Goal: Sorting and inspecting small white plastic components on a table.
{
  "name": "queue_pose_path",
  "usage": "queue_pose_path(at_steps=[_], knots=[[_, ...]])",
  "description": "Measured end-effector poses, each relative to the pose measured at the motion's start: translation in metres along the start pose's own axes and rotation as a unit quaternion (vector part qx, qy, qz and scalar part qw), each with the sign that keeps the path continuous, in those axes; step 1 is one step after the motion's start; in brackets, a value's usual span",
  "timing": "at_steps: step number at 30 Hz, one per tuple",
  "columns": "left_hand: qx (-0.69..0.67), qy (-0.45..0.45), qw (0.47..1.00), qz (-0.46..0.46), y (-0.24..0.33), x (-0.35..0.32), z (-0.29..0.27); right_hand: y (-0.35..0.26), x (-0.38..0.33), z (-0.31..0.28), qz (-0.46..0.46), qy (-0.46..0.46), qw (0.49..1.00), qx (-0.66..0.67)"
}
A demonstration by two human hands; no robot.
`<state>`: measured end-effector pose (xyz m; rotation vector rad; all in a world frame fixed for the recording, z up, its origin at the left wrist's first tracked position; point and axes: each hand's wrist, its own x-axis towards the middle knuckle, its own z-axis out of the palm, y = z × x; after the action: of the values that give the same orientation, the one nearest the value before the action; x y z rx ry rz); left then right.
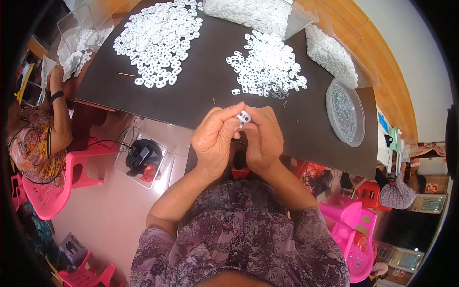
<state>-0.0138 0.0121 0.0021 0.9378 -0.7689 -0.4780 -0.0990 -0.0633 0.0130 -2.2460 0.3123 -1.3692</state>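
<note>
Close in front of my body, at the table's near edge, my left hand [212, 138] pinches a small white plastic piece with dark holes [244, 116]. The fingers of my right hand [266, 136] close on the same piece from the other side; their tips are partly hidden. Beyond my hands lies a heap of small white two-holed blocks [267, 62], with some grey screws [279, 95] at its near edge. A larger heap of white oval two-holed pieces [158, 40] spreads at the far left. On the right, a round clear dish [361, 122] holds many small grey screws.
Clear bins of white pieces [251, 14] [331, 55] stand along the dark table's [201, 79] far side. A thin yellow stick [126, 74] and loose screws [213, 101] lie on it. At left, another person [38, 138] sits on a pink chair [71, 177]; another pink chair [351, 234] stands right.
</note>
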Motion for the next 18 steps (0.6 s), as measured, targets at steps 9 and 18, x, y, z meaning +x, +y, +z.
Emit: queue_pose_path(at_steps=[9, 18], knots=[[0.064, 0.055, 0.996, 0.029, -0.0043, -0.0022, 0.0044, -0.0003, 0.0022, 0.0016, -0.008, -0.034, 0.999, -0.003], [-0.076, 0.049, 0.996, -0.020, -0.0072, -0.0030, 0.0037, 0.0033, -0.0003, 0.0056, -0.033, -0.022, 0.998, -0.043]])
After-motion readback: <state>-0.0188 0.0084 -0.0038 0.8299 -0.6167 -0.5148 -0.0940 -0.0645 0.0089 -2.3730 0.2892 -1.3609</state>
